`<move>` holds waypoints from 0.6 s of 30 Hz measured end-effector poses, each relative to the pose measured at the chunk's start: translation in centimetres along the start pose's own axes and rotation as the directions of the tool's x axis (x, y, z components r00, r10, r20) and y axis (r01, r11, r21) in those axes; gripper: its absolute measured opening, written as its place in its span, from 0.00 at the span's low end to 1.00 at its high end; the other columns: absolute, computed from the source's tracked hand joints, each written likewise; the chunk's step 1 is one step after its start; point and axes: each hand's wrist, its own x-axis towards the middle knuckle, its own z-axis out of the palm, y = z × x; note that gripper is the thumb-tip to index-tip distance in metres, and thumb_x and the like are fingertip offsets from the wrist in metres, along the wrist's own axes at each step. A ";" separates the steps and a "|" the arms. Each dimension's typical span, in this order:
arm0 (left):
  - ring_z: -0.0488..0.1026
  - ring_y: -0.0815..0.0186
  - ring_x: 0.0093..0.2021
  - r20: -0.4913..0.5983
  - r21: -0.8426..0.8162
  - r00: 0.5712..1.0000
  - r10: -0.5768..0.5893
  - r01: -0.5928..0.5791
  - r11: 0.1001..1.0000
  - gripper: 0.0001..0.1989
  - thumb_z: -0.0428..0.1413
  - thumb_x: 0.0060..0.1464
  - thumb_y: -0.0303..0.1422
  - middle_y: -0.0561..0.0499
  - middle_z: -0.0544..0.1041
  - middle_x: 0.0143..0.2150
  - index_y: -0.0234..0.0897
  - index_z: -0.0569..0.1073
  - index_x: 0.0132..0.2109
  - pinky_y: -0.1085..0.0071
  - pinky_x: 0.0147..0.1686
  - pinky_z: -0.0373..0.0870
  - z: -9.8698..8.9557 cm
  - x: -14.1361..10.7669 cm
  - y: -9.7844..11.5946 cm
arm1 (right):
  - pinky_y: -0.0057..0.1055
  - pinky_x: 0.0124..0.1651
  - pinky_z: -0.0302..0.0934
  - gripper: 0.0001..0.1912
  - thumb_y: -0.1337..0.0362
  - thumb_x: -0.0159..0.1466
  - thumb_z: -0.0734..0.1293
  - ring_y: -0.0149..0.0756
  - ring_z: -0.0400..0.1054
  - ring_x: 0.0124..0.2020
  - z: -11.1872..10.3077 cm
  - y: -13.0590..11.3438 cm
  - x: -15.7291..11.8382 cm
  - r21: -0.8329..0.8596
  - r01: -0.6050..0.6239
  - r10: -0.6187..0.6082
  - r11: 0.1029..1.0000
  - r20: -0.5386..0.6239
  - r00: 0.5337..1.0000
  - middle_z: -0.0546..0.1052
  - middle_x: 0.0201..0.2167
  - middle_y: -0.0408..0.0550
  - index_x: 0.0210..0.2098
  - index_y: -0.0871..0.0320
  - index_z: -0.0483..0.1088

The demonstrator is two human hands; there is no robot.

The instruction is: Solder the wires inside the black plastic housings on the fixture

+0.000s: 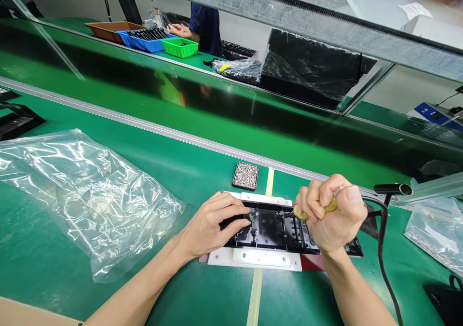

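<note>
A long black plastic housing (269,225) with moulded posts and ribs lies in a white fixture (265,257) on the green bench. My left hand (217,220) rests over its left end, thumb and index finger slightly apart near a small post. My right hand (333,212) is closed round the yellow wrapped handle of a soldering iron (302,213), its thin tip pointing down to the left into the housing. Whether the tip touches a post I cannot tell. Just behind the fixture sits a small square black tray (245,175) full of tiny metal pieces.
A clear plastic bag (87,200) spreads across the left. At right stand a metal tube holder (394,189) and a black cable (381,253), beside a bag of small parts (437,229). Beyond the rail are bins (181,48) and a co-worker's hand (183,32).
</note>
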 end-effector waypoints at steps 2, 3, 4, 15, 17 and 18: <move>0.75 0.63 0.45 0.001 0.002 1.000 0.000 0.000 1.000 0.07 0.58 0.67 0.32 0.49 0.80 0.45 0.38 0.77 0.51 0.63 0.46 0.66 0.0 0.0 0.0 | 0.24 0.13 0.49 0.23 0.50 0.63 0.68 0.24 0.46 0.12 0.0 0.0 0.0 -0.005 0.000 0.000 1.000 0.002 1.000 0.54 0.11 0.35 0.20 0.56 0.59; 0.75 0.63 0.45 0.003 0.002 1.000 0.000 0.000 1.000 0.07 0.58 0.68 0.32 0.49 0.80 0.45 0.38 0.77 0.51 0.63 0.46 0.66 0.0 -0.1 0.0 | 0.24 0.13 0.49 0.23 0.50 0.64 0.67 0.24 0.46 0.12 0.0 0.0 0.0 -0.009 0.002 -0.002 1.000 0.004 1.000 0.54 0.11 0.35 0.20 0.56 0.59; 0.75 0.63 0.45 0.004 0.001 1.000 0.000 0.000 1.000 0.07 0.58 0.68 0.32 0.49 0.80 0.45 0.38 0.77 0.51 0.63 0.46 0.66 -0.1 -0.1 0.0 | 0.24 0.14 0.50 0.23 0.50 0.64 0.67 0.24 0.46 0.12 -0.1 0.0 0.0 -0.014 0.005 -0.005 1.000 0.005 1.000 0.54 0.11 0.35 0.20 0.56 0.59; 0.75 0.63 0.45 0.003 -0.015 1.000 -0.004 0.004 1.000 0.07 0.59 0.67 0.31 0.49 0.79 0.45 0.38 0.77 0.51 0.63 0.46 0.65 0.1 0.1 0.1 | 0.24 0.13 0.49 0.23 0.51 0.64 0.67 0.25 0.46 0.11 -0.1 -0.1 0.0 -0.002 -0.002 0.002 1.000 0.010 1.000 0.54 0.11 0.35 0.20 0.56 0.59; 0.75 0.63 0.45 0.004 -0.020 1.000 -0.006 0.006 1.000 0.08 0.59 0.67 0.31 0.49 0.79 0.45 0.38 0.77 0.51 0.63 0.46 0.65 0.0 0.0 0.1 | 0.25 0.13 0.49 0.23 0.51 0.64 0.67 0.25 0.46 0.11 -0.1 -0.1 0.0 -0.007 0.002 -0.001 1.000 0.011 1.000 0.54 0.11 0.35 0.20 0.56 0.59; 0.75 0.64 0.45 0.003 -0.020 1.000 -0.006 0.006 1.000 0.07 0.59 0.67 0.31 0.50 0.79 0.45 0.38 0.77 0.51 0.63 0.46 0.65 0.0 0.0 0.1 | 0.25 0.13 0.50 0.23 0.51 0.64 0.67 0.25 0.46 0.11 -0.1 -0.1 0.1 -0.008 0.003 -0.003 1.000 0.016 1.000 0.54 0.11 0.35 0.20 0.56 0.59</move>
